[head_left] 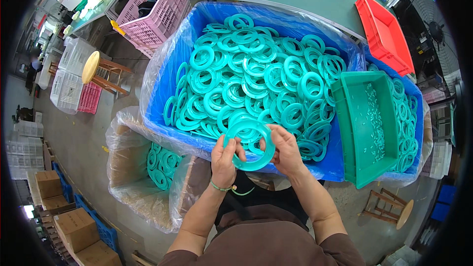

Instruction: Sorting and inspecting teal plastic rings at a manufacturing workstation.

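Between my two hands is a teal plastic ring (264, 159), held up in front of my chest. My left hand (225, 160) grips its left side, with fingers curled through the opening. On the opposite side my right hand (285, 149) has its thumb and fingers closed on the rim. Just beyond, a large blue bin (162, 101) lined with clear plastic is heaped with the same kind of teal rings (256, 64). The fingertips behind the ring are partly hidden.
A green tray (362, 128) with small pale pieces rests at the right over another blue bin of rings. A red crate (387, 34) sits behind it. To the left stand a plastic-lined carton (125, 167) of rings, a pink basket (157, 12) and a wooden stool (103, 71).
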{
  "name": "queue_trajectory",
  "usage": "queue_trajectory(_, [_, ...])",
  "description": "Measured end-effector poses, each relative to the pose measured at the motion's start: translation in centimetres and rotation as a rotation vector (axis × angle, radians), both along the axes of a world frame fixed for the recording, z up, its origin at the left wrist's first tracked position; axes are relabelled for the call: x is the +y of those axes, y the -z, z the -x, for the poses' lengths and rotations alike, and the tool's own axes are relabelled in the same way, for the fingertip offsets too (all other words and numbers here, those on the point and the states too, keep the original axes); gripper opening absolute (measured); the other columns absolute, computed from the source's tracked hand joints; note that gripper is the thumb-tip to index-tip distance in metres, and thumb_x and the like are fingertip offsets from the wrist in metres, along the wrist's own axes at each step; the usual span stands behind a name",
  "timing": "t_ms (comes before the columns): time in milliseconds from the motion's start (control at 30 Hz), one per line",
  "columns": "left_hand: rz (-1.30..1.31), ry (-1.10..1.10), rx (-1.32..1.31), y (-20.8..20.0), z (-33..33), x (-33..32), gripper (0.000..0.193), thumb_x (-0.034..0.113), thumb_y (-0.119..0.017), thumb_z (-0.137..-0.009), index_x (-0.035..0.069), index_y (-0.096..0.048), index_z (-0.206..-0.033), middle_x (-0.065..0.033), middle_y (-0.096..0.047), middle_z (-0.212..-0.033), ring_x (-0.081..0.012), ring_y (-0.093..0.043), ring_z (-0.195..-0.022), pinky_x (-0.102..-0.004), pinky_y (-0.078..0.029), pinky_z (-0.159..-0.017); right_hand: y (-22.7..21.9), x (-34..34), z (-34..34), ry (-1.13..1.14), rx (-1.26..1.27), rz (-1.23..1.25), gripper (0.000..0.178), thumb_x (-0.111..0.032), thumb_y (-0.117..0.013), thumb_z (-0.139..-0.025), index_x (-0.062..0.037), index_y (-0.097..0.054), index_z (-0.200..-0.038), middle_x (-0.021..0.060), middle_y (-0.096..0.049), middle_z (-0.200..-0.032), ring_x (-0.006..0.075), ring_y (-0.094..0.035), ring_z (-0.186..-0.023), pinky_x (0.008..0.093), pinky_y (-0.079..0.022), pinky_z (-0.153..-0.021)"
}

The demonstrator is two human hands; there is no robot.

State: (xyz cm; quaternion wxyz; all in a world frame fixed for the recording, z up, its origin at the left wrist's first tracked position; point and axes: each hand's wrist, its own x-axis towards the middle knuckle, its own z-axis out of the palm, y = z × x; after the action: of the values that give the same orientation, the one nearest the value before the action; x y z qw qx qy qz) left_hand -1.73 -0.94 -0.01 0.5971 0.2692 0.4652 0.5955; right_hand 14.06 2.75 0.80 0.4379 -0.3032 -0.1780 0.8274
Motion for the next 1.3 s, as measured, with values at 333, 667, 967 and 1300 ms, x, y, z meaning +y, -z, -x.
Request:
queue_trajectory(333, [-0.047,0.009,0.107,-1.3,0.7,-4.8,0.021,0.022,-0.041,-0.094,0.001,-0.046,-0.095,-0.0039,-0.049,-0.059,-0.0086,-0.046,-0.053,-0.0215,-0.038,-0.052,-0.1,-3.0,1.2,0.024,-0.413,-0.454,0.016,0.000,-0.059,-0.082,-0.0030,-0.056,-0.098,-0.0056,-0.045,-0.061,0.0012,-0.043,-0.055,0.0186,-0.035,-0.048])
queue_trajectory(667, [0.010,0.025,-0.149,-1.4,1.2,-3.3,0.015,0.015,-0.047,-0.091,0.002,-0.051,-0.086,-0.0028,-0.046,-0.053,-0.0088,-0.042,-0.047,-0.0226,-0.034,-0.046,-1.3,-1.5,-1.6,-0.218,-1.055,-1.119,0.019,-0.009,-0.067,-0.077,-0.0012,-0.052,-0.085,0.0087,-0.052,-0.053,0.0148,-0.050,-0.043,0.0271,-0.039,-0.042])
queue_trajectory(967, [0.117,0.256,0.651,2.7,2.1,5.1,0.014,0.006,-0.058,-0.079,0.001,-0.056,-0.092,-0.0035,-0.058,-0.066,-0.0089,-0.053,-0.052,-0.0233,-0.040,-0.043,0.3,0.2,-3.3,-0.140,-0.731,-0.811,0.015,-0.004,-0.052,-0.085,-0.0021,-0.048,-0.099,0.0069,-0.054,-0.057,0.0140,-0.050,-0.045,0.0276,-0.038,-0.043])
queue_trajectory(1300, [0.343,0.066,1.078,12.8,0.1,21.9,0.044,0.032,-0.071,-0.067,-0.001,-0.063,-0.095,-0.0180,-0.065,-0.086,-0.0310,-0.062,-0.081,-0.0370,-0.047,-0.076,2.8,0.7,-5.7,0.057,-0.217,-0.235,0.015,-0.010,-0.042,-0.093,-0.0031,-0.054,-0.098,0.0002,-0.043,-0.064,0.0033,-0.031,-0.049,0.0176,-0.025,-0.041])
